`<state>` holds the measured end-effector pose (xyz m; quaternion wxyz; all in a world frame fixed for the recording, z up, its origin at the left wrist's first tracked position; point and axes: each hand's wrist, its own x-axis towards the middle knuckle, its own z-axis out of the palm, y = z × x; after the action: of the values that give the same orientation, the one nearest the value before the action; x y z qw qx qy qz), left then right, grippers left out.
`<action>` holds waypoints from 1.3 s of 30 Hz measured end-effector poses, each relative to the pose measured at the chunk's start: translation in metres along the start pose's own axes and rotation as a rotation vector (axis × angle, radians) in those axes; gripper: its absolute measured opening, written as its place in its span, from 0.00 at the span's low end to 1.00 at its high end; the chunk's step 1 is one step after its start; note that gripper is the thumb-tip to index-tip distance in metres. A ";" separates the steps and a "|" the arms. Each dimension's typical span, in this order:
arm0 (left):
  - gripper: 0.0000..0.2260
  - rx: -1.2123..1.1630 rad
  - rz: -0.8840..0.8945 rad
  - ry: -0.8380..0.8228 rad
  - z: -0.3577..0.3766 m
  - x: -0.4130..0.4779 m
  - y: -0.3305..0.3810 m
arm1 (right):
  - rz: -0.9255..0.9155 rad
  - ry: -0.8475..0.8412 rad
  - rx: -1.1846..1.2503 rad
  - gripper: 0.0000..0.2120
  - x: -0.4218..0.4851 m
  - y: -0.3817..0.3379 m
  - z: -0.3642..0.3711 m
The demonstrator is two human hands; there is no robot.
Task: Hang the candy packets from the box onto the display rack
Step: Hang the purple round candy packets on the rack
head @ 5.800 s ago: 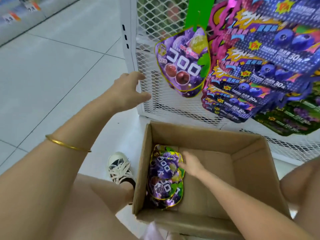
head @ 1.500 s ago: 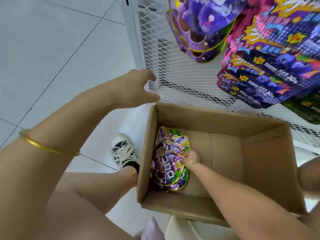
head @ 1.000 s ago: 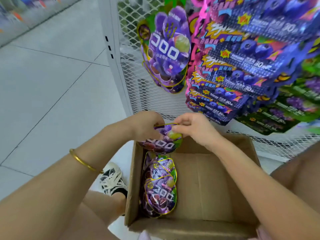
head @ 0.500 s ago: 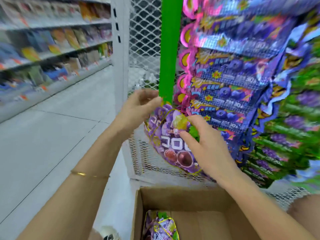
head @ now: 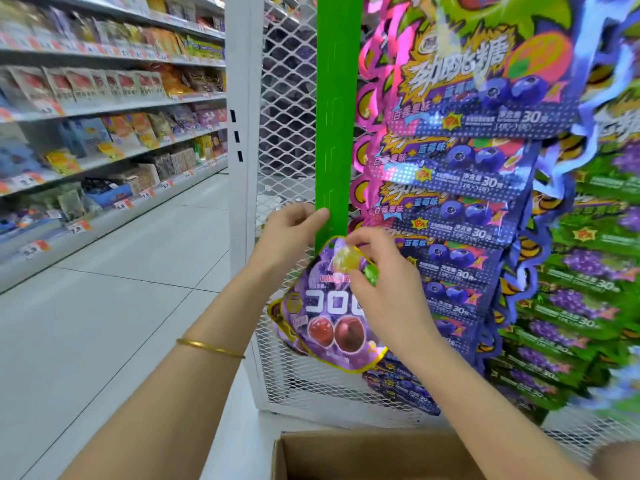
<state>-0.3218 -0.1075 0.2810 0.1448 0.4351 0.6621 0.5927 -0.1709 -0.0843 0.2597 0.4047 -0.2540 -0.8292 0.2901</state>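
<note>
A purple grape candy packet hangs against the lower end of a green hanging strip on the white mesh display rack. My right hand pinches the packet's top, fingers curled over its upper right part. My left hand holds the strip's left edge just above the packet, thumb on the front of the strip. More purple packets sit behind the held one. The cardboard box lies at the bottom edge; its inside is mostly out of frame.
Blue and pink candy packets hang in a dense column right of the strip, green ones further right. A white rack post stands left of the mesh. Store shelves line the aisle at left across a tiled floor.
My right hand picked a purple packet out of the box and both hands raised it to the green strip. My view tilted up, leaving only the box's far rim visible.
</note>
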 end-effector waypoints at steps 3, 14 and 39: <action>0.09 -0.059 -0.004 0.000 -0.003 -0.007 0.004 | -0.011 -0.016 -0.029 0.18 0.006 0.000 0.005; 0.05 -0.126 -0.004 0.002 -0.008 -0.017 0.009 | 0.044 -0.050 0.011 0.21 0.016 -0.006 0.007; 0.17 0.378 0.093 0.005 -0.013 -0.052 -0.050 | 0.005 0.003 -0.163 0.21 -0.060 0.044 0.035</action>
<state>-0.3213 -0.1507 0.2224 0.0312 0.4833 0.7411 0.4649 -0.1589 -0.1024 0.1808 0.3833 -0.2885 -0.8488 0.2220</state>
